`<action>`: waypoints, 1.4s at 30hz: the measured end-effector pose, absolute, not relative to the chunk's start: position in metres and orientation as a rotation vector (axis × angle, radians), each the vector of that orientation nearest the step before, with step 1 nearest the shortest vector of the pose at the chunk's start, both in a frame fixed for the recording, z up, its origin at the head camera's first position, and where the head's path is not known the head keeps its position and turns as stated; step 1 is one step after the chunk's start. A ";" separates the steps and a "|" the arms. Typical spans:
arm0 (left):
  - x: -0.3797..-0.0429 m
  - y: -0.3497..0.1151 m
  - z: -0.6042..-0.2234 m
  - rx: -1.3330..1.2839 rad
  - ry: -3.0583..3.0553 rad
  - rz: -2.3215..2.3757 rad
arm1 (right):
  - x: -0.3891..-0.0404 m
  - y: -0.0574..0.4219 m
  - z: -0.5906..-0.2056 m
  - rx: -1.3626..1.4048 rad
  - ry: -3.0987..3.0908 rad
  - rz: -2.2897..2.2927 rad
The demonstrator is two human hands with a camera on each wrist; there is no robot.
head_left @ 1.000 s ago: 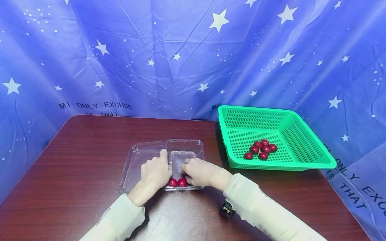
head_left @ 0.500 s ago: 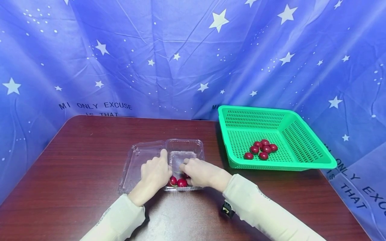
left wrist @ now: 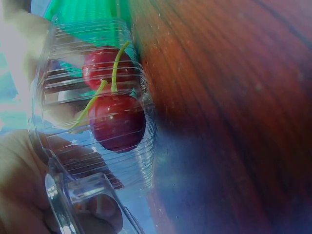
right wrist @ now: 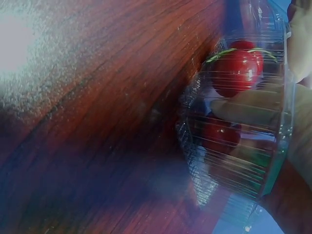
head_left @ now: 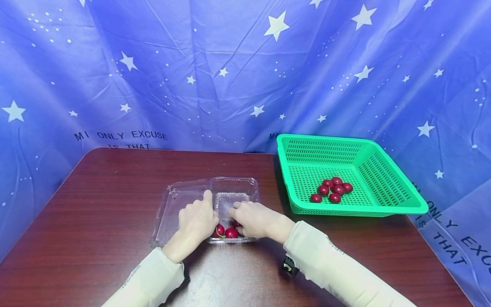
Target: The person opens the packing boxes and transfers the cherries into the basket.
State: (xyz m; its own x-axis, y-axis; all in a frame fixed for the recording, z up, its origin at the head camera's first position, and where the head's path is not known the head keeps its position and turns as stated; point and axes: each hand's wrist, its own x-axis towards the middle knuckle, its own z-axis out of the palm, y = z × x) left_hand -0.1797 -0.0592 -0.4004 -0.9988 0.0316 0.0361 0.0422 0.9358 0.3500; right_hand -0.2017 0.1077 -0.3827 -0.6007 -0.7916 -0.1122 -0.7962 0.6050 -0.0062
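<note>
A clear plastic clamshell box (head_left: pixel 235 184) lies open on the table, its lid (head_left: pixel 172 209) folded out to the left. My left hand (head_left: pixel 197 219) grips the box wall by the hinge; in the left wrist view, its fingers (left wrist: pixel 100 207) show through the plastic. Two red cherries with green stems sit along the near wall, one left (head_left: pixel 220 230) and one right (head_left: pixel 231 233). Reaching into the box, my right hand (head_left: pixel 255 219) holds another cherry (right wrist: pixel 220 135) low between its fingers, seen through the ribbed wall in the right wrist view. The hand partly hides it from above.
A green slotted basket (head_left: pixel 356 210) stands at the table's right, with several cherries (head_left: pixel 337 189) on its floor. Brown wooden table (head_left: pixel 111 192) surrounds the box. Behind hangs a blue star-patterned curtain (head_left: pixel 230 106).
Inside the box, the left cherry has turned so its stem shows. A darker cherry has come into sight beneath my right hand, which has barely shifted. My left hand stays put.
</note>
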 end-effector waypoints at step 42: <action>-0.180 -0.059 -0.399 -0.060 -3.081 -0.562 | -0.219 0.125 -0.335 -1.263 2.849 -0.161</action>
State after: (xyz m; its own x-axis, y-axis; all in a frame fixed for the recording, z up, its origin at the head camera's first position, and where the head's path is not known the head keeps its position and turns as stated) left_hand -0.1800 -0.0592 -0.3989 -0.9992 0.0358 0.0160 0.0391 0.9348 0.3530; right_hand -0.2191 0.1246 -0.3349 -0.6722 -0.7400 0.0226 -0.7379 0.6671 -0.1024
